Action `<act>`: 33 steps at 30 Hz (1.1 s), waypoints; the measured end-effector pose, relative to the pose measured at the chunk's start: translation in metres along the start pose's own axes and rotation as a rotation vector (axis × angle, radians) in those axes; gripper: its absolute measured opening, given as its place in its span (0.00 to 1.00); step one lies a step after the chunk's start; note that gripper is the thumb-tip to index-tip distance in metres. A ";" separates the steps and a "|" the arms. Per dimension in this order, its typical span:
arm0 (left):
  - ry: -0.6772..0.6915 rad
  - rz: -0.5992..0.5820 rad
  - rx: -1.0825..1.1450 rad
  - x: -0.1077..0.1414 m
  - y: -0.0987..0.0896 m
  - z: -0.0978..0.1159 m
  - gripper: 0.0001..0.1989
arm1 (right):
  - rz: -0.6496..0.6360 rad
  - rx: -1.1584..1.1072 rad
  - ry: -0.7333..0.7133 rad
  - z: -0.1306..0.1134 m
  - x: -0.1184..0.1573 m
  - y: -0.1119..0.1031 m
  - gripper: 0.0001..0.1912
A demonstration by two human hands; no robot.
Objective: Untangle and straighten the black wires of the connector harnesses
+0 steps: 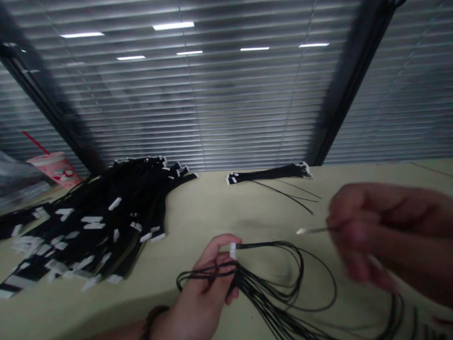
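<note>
My left hand (208, 283) is closed around a white connector (232, 251) and a bundle of black wires (262, 297). The wires loop to the right and run down past the bottom edge. My right hand (375, 231), blurred, pinches a thin black wire (320, 230) between thumb and fingers. A small, shiny, pale tip (301, 231) ends that wire and points left, apart from the white connector. More dark wires pass beneath my right hand at the lower right.
A large heap of black cables with white connectors (116, 226) covers the left side. A smaller cable bundle (269, 174) and loose wires (290, 194) lie at the back. A pink cup with a red straw (58, 169) stands far left. Blinds (226, 104) rise behind the table (212, 203).
</note>
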State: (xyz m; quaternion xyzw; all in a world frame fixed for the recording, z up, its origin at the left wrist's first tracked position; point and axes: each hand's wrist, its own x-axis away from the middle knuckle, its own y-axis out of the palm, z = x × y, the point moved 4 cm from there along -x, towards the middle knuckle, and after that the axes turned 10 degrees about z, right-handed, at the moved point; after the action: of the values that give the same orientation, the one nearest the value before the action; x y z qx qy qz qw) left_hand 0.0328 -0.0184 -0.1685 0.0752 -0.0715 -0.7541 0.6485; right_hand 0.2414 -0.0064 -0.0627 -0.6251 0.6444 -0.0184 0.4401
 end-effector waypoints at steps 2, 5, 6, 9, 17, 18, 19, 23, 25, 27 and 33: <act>0.021 -0.024 0.013 0.001 -0.001 0.000 0.12 | -0.175 -0.111 -0.020 -0.014 0.013 0.026 0.07; 0.037 -0.068 0.035 0.003 0.000 0.001 0.11 | -0.088 0.031 -0.187 -0.024 0.026 0.046 0.05; 0.039 -0.080 0.040 0.004 0.001 0.002 0.11 | -0.041 0.072 -0.241 -0.025 0.029 0.049 0.05; 0.013 -0.111 0.055 0.006 0.005 0.005 0.12 | 0.019 0.123 -0.339 -0.025 0.035 0.055 0.05; -0.092 -0.128 0.058 0.012 0.010 0.007 0.16 | 0.153 0.254 -0.544 -0.035 0.040 0.057 0.12; -0.097 -0.121 0.054 0.012 0.010 0.007 0.16 | 0.168 0.250 -0.559 -0.036 0.041 0.057 0.13; -0.103 -0.116 0.051 0.012 0.009 0.007 0.16 | 0.181 0.251 -0.571 -0.035 0.041 0.057 0.13; -0.100 -0.129 0.044 0.012 0.009 0.006 0.16 | 0.191 0.279 -0.585 -0.032 0.045 0.058 0.12; -0.099 -0.128 0.038 0.013 0.008 0.005 0.16 | 0.199 0.287 -0.617 -0.031 0.048 0.057 0.13; -0.094 -0.128 0.044 0.014 0.007 0.004 0.15 | 0.219 0.283 -0.688 -0.034 0.050 0.056 0.14; -0.071 -0.129 0.081 0.014 0.010 0.002 0.13 | 0.189 0.279 -0.726 -0.036 0.048 0.061 0.19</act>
State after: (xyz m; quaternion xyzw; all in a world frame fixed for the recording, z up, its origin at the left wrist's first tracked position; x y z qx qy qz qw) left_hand 0.0397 -0.0339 -0.1651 0.0790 -0.1199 -0.7930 0.5920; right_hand 0.1795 -0.0517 -0.1018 -0.4634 0.4929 0.1569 0.7195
